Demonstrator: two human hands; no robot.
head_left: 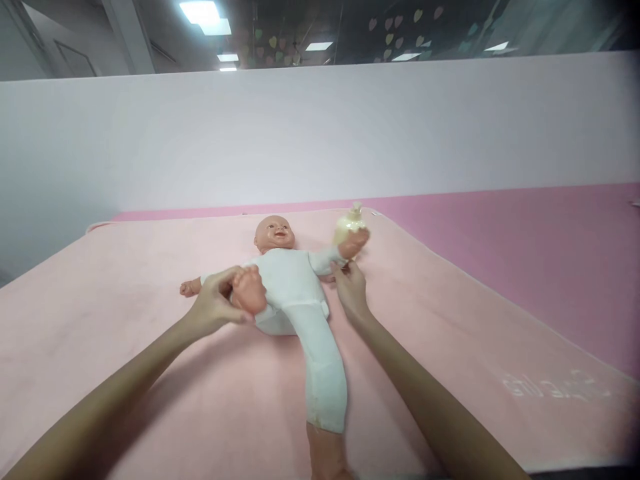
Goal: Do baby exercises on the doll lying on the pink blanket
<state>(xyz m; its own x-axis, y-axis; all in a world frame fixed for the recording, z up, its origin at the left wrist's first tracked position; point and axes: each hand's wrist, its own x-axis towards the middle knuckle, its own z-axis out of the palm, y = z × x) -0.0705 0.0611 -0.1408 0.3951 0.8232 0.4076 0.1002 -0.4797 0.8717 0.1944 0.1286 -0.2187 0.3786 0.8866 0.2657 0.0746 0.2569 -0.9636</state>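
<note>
A baby doll with a white cloth body lies face up on a pink towel, its head toward the far side. My left hand is closed around the doll's raised foot, fingers behind it and thumb below. My right hand is closed at the underside of the doll's raised arm; its fingertips are partly hidden there. Behind the doll's hand stands a glossy cream-coloured bottle with a narrow top, partly covered by it. The other leg stretches toward me.
The towel lies over a pink surface that shows along the far and right sides. A white wall panel rises beyond it, with glass above reflecting ceiling lights. Pale lettering marks the towel's near right corner.
</note>
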